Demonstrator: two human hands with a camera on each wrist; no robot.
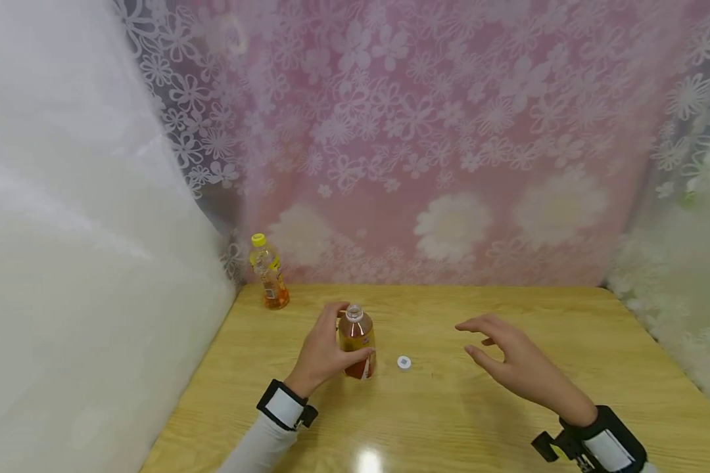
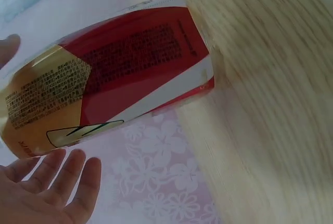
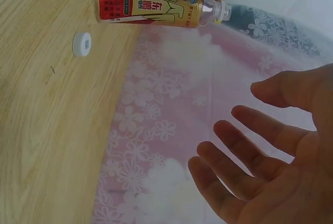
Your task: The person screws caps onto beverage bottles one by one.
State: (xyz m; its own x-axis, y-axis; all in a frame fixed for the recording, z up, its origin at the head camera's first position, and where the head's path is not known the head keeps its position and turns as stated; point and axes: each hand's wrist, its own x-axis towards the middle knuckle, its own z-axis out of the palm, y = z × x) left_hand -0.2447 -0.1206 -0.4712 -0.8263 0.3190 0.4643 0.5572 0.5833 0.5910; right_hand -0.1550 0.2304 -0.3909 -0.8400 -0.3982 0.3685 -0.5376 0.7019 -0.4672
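Observation:
An uncapped bottle (image 1: pixel 357 345) with a red and gold label stands upright on the table. My left hand (image 1: pixel 325 351) is spread around it, thumb on the near side and fingers behind. In the left wrist view, small gaps show between the bottle (image 2: pixel 135 68) and the fingers (image 2: pixel 78 177). A white cap (image 1: pixel 404 362) lies flat on the wood, just right of the bottle. Farther right, my right hand (image 1: pixel 509 358) hovers above the table with nothing in it. Its fingers (image 3: pixel 250 154) are spread and relaxed.
At the table's back left corner stands a clear bottle (image 1: pixel 267 272) with a yellow cap and some orange liquid at the bottom. A pink flowered curtain (image 1: pixel 426 131) hangs behind the wooden table (image 1: pixel 438 427). White sheeting (image 1: pixel 94 263) closes off the left side.

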